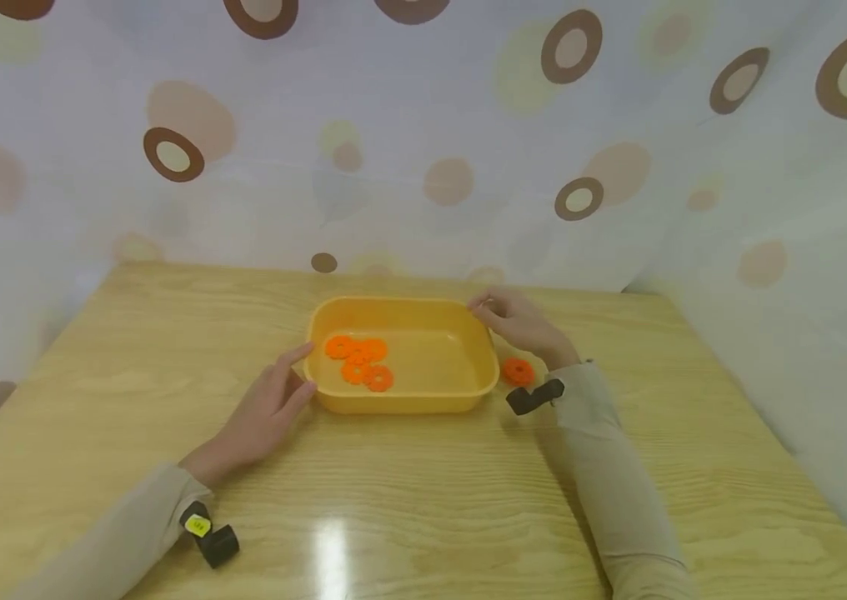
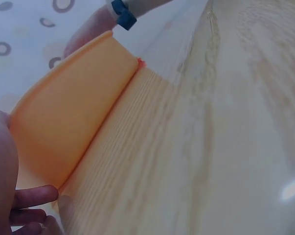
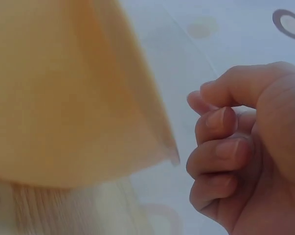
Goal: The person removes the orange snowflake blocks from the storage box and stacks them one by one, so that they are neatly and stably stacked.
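A yellow plastic tub [image 1: 404, 403] stands on the table. Several flat orange rings [image 1: 379, 378] with scalloped edges lie inside it, toward the left end. My left hand [image 1: 262, 412] holds the tub's left end. In the left wrist view, its thumb reaches the rim and the other fingers [image 2: 34, 197] lie low by the base. At the back right corner of the tub is my right hand [image 1: 517, 321]. The right wrist view shows its fingers [image 3: 220, 152] curled beside the rim, with nothing visible between them.
Another orange ring piece [image 1: 518, 372] sits right of the tub, on a pale dish [image 1: 539, 367] partly hidden by the right wrist. The wooden table [image 1: 393, 483] ends at a dotted cloth [image 1: 393, 208] behind, and more cloth hangs at both sides.
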Demonstrator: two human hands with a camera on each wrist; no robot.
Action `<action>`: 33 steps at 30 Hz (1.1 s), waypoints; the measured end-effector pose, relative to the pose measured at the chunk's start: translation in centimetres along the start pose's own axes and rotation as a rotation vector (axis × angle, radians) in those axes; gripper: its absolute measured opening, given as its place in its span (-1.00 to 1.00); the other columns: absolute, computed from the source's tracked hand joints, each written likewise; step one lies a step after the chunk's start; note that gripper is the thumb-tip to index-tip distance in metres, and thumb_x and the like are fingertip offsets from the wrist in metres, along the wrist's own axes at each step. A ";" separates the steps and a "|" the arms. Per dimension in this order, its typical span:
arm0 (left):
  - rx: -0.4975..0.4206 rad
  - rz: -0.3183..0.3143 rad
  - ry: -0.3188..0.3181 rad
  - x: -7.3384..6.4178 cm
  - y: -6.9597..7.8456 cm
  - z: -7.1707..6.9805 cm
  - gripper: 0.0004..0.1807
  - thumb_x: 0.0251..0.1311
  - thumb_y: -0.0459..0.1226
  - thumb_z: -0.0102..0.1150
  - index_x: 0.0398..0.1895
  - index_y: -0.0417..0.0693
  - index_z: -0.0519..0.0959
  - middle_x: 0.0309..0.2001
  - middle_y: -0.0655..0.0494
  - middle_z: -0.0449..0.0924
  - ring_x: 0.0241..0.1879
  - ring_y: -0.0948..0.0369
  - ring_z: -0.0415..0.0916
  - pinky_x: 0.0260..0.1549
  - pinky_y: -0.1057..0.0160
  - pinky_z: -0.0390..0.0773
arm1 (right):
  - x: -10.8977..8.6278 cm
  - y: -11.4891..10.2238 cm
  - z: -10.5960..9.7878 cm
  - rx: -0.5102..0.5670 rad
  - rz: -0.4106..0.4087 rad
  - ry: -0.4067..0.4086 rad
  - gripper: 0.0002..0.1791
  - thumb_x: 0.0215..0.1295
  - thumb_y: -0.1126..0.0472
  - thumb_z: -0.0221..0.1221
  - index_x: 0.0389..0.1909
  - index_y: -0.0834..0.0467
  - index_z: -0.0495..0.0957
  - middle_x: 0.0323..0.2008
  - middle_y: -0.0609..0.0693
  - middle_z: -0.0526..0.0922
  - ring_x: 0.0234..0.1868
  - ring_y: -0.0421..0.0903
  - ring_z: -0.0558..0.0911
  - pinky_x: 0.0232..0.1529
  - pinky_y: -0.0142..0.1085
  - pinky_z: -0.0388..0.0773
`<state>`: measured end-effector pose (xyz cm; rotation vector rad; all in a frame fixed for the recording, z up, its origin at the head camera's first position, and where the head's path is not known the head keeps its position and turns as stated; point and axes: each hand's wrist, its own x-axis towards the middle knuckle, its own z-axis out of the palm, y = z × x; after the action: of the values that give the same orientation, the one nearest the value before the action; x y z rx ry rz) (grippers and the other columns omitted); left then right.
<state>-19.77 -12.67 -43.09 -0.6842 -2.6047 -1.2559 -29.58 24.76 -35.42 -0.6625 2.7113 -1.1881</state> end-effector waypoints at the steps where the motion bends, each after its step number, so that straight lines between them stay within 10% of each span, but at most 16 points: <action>1: -0.004 -0.003 0.002 -0.1 -0.1 0.0 -0.45 0.42 -0.23 -0.05 0.42 -0.16 0.15 -0.32 0.05 0.45 -0.28 0.18 0.35 -0.18 0.12 0.36 | 0.2 -0.3 0.2 0.005 -0.018 -0.014 -0.72 0.45 0.21 0.01 -0.02 0.33 0.51 0.05 0.27 0.54 0.03 0.17 0.53 0.12 0.02 0.41; 33: -0.005 0.025 0.025 0.0 -0.3 0.2 -0.47 0.41 -0.25 -0.04 0.39 -0.20 0.19 -0.37 0.09 0.46 -0.31 0.22 0.34 -0.20 0.17 0.35 | 4.5 -5.8 3.2 -0.106 -0.177 -0.293 -0.72 0.42 0.25 0.03 0.01 0.31 0.56 0.04 0.16 0.60 0.02 0.03 0.53 0.09 -0.11 0.42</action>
<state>-19.92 -12.68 -43.40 -0.6949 -2.5656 -1.2562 -30.75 17.23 -33.09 -1.0216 2.5226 -0.8987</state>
